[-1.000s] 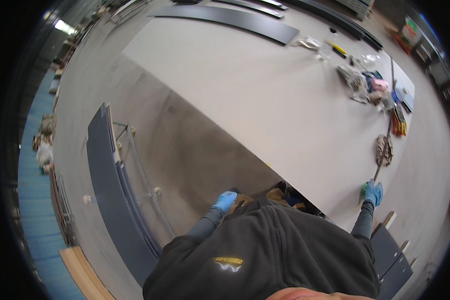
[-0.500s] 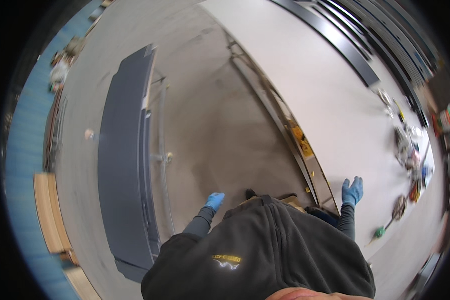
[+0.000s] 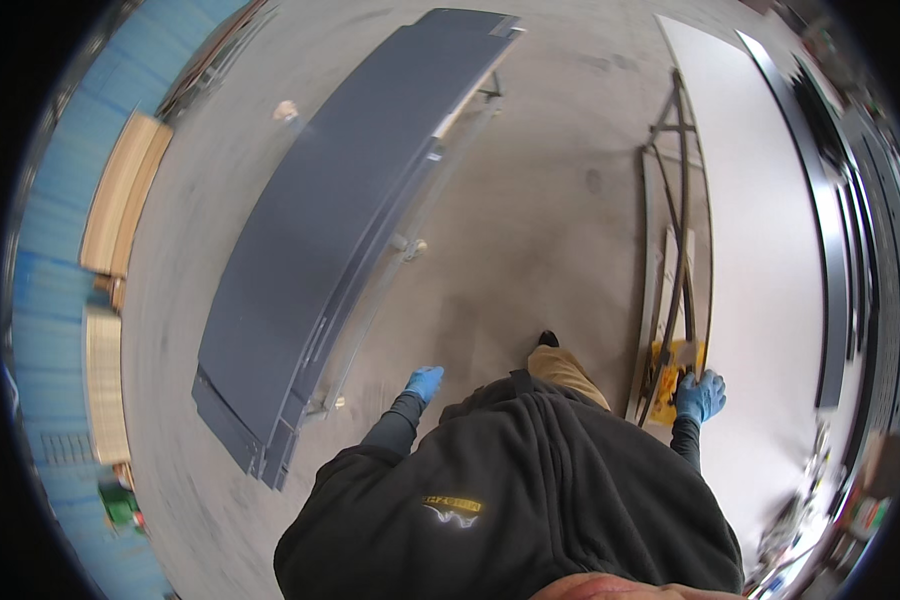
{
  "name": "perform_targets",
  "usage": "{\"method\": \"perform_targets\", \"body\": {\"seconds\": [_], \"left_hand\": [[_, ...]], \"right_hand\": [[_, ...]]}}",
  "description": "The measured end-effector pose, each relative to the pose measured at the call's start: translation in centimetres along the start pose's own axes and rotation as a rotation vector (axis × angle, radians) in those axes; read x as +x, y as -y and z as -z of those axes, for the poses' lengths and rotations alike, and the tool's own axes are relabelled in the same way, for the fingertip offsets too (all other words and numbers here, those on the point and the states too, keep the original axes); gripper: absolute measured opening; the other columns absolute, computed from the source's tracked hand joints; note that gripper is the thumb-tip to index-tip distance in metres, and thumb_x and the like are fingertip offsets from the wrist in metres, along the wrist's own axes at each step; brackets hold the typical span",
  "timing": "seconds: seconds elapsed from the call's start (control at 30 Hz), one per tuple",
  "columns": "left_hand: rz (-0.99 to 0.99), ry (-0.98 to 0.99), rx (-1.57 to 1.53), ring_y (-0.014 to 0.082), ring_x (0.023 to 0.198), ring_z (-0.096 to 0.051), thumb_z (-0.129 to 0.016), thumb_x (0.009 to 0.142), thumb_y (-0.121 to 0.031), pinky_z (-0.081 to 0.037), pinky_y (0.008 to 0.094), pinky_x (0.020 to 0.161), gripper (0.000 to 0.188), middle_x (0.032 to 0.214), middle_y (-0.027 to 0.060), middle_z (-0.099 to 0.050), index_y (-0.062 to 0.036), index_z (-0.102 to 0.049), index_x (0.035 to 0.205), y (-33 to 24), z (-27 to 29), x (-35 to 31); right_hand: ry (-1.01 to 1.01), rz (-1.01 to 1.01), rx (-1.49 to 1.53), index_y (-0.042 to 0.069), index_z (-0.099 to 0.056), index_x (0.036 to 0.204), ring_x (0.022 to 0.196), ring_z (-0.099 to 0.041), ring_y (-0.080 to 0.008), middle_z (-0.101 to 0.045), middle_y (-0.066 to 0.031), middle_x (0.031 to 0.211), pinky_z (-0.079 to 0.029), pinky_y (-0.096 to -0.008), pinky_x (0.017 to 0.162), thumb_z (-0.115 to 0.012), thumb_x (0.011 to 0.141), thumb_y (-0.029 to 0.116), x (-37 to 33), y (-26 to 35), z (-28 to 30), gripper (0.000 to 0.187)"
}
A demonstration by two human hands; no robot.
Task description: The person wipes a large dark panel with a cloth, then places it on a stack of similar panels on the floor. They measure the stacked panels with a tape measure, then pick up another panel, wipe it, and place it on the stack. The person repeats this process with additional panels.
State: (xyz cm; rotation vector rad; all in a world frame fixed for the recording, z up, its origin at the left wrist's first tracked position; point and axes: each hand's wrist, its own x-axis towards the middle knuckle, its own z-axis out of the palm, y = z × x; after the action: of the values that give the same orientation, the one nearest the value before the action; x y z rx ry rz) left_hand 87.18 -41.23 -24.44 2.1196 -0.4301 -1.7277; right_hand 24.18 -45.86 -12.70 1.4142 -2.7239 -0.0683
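Both my hands wear blue gloves. My left hand [image 3: 426, 382] hangs over the floor between two work surfaces, its fingers curled together, and nothing shows in it. At the near edge of a long white tabletop [image 3: 760, 260], my right hand [image 3: 701, 396] lies over the edge with its fingers apart, and I see nothing held in it. Just below that edge, next to the right hand, is a yellow item [image 3: 662, 402] on the table's frame. To the left stands a long dark grey panel [image 3: 310, 200] on a wheeled stand.
Dark metal profiles [image 3: 828, 300] lie lengthwise along the tabletop's far side. Blurred tools and small parts [image 3: 795, 520] sit at its lower right end. Timber stacks [image 3: 120, 200] stand by the blue wall [image 3: 55, 330]. Concrete floor [image 3: 530, 230] runs between panel and table.
My view has turned right and I have moved along the table. My right hand has come from above the tabletop to its edge. The left hand remains curled at my side.
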Motion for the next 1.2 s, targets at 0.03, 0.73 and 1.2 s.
{"method": "perform_targets", "body": {"seconds": [0.03,0.73,1.2], "left_hand": [[-0.022,0.001,-0.082,0.0091,0.051,-0.044,-0.061,0.101,-0.026,-0.031,0.0285,0.045,0.022,0.067,-0.0058,-0.048,-0.0187,-0.052,0.082,-0.4,0.5,-0.6],[0.287,-0.323,-1.225,0.0343,0.133,-0.059,-0.044,0.108,-0.057,-0.051,0.0493,0.104,0.072,0.157,0.0160,-0.054,-0.0051,-0.044,0.158,-5.6,18.6,13.1],[0.116,-0.408,-1.744,0.0360,0.145,-0.049,-0.050,0.104,-0.068,-0.041,0.0494,0.119,0.090,0.162,0.0172,-0.045,-0.0006,-0.035,0.161,-14.1,25.9,21.1]], "right_hand": [[-0.003,0.089,0.025,0.006,-0.071,0.116,0.125,-0.058,-0.0330,-0.067,-0.0154,0.123,-0.043,-0.0510,0.105,-0.067,0.089,0.036,2.4,2.6,0.2,0.040],[0.509,1.417,0.227,0.007,-0.075,0.117,0.110,-0.070,-0.0402,-0.076,-0.0185,0.115,-0.054,-0.0489,0.100,-0.065,0.095,0.037,10.0,78.2,5.0,0.038],[0.656,1.804,0.192,0.008,-0.075,0.119,0.104,-0.072,-0.0425,-0.076,-0.0206,0.109,-0.056,-0.0498,0.094,-0.063,0.098,0.036,-3.2,116.2,3.3,0.037]]}}
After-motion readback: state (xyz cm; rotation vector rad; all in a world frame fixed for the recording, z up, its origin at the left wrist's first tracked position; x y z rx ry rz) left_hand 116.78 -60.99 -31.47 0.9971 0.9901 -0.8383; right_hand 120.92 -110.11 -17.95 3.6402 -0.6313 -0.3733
